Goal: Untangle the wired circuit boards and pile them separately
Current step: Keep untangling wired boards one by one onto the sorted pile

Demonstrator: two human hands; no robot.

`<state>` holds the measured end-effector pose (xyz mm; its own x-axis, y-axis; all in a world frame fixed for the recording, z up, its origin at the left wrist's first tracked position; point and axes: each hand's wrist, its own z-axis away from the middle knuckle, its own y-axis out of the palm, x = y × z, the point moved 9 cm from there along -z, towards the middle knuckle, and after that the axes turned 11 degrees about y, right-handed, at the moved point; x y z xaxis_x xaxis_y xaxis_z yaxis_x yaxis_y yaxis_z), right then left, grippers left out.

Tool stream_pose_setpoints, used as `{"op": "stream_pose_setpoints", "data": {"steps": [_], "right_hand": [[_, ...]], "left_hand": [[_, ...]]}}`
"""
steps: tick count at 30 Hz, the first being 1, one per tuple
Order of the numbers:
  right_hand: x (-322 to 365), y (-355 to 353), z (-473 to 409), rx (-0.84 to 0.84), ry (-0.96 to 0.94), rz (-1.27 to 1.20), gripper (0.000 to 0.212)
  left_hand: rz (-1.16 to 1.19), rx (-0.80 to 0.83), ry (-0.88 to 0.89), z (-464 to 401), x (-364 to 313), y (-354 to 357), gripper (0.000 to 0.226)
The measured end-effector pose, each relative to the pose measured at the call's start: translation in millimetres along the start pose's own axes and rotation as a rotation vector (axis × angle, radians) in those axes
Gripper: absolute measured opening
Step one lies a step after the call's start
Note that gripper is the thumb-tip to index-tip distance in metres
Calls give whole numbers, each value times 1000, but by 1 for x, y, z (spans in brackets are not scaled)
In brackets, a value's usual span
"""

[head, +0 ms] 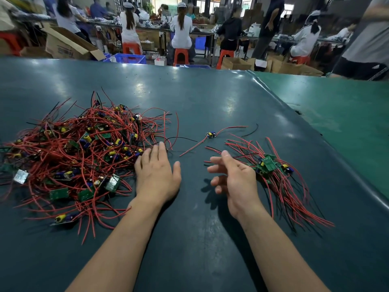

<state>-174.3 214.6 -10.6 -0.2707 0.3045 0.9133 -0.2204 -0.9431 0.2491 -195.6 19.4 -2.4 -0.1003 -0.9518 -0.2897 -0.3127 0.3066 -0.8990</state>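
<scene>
The dark green table (210, 98) carried everything. The largest thing on it was the tangled heap (80, 148) of red-wired circuit boards at the left, well apart from the smaller sorted pile (273, 171) at the right. Between them, farther off, lay a single board (210, 135) with its wires splayed. The left hand (156, 175) lay flat, fingers straight and apart, its fingertips at the heap's right edge. The right hand (233, 178) hovered just beside the sorted pile, fingers loosely curled, holding nothing. The boards looked light and stiff, their components likely fragile, the wires thin and springy, apt to snag. Best taken by a board's edges, I judged, then drawn out slowly so its wires slip free.
</scene>
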Motion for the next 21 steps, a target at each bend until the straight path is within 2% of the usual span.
{"op": "stream_pose_setpoints", "data": {"steps": [5, 7, 10, 13, 16, 18, 21], "right_hand": [[-1, 2, 1, 33, 6, 38, 30], [-2, 4, 0, 36, 6, 58, 30], [-2, 6, 0, 45, -3, 92, 30], [-2, 7, 0, 57, -8, 112, 29], [-2, 7, 0, 57, -11, 107, 28], [-1, 8, 0, 65, -16, 119, 27], [-2, 13, 1, 116, -15, 146, 22]], "left_hand": [[-25, -123, -47, 1, 4, -15, 51], [-52, -109, -55, 1, 5, -13, 47], [-53, -107, -46, 0, 3, -12, 35], [8, -203, 6, 2, 0, -21, 18], [92, -370, 96, 8, -8, -37, 9], [186, -538, 149, 14, -11, -52, 9], [362, -802, 343, 29, -23, -78, 9]]}}
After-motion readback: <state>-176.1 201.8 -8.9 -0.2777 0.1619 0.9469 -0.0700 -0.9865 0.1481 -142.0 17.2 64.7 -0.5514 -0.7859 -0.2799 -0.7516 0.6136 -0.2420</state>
